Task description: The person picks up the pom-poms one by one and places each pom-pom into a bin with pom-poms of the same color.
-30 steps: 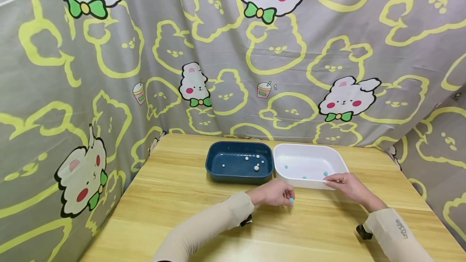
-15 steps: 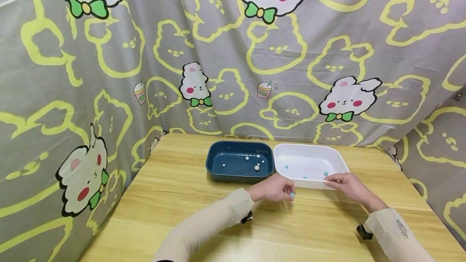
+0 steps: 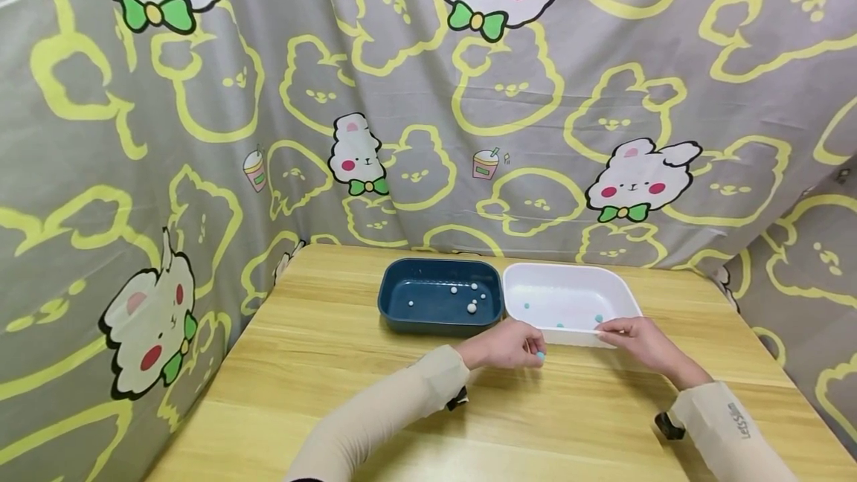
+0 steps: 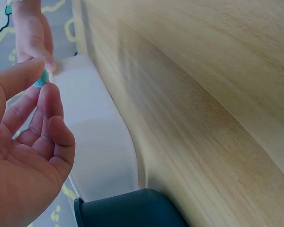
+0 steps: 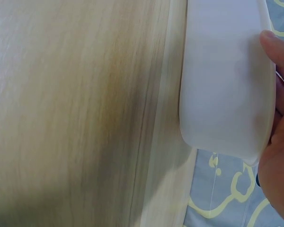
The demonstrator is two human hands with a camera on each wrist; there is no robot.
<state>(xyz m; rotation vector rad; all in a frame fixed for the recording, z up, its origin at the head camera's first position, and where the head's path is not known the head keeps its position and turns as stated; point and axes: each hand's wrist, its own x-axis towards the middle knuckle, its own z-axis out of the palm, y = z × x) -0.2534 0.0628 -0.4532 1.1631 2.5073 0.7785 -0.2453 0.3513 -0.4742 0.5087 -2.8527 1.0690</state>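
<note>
My left hand [image 3: 506, 344] pinches a small teal ball [image 4: 41, 78] between thumb and index finger, just in front of the white bin [image 3: 565, 336]. The other fingers are curled in the left wrist view. My right hand [image 3: 646, 344] grips the white bin's near right rim, thumb over the edge and fingers on the far side of the wall in the right wrist view. Inside that bin lie a teal ball [image 3: 599, 317] by the right fingers and two smaller ones, one partly hidden by the front wall.
Left of the white bin, side by side with it, a dark blue bin [image 3: 431, 328] holds several small white balls [image 3: 472, 309] of differing sizes. Both stand on a wooden table [image 3: 321, 363]. A patterned grey curtain [image 3: 428, 110] hangs behind and at the sides.
With the teal ball pinched in it, my left hand has risen slightly and moved a little to the right, nearer the white bin. The right hand stays on the rim.
</note>
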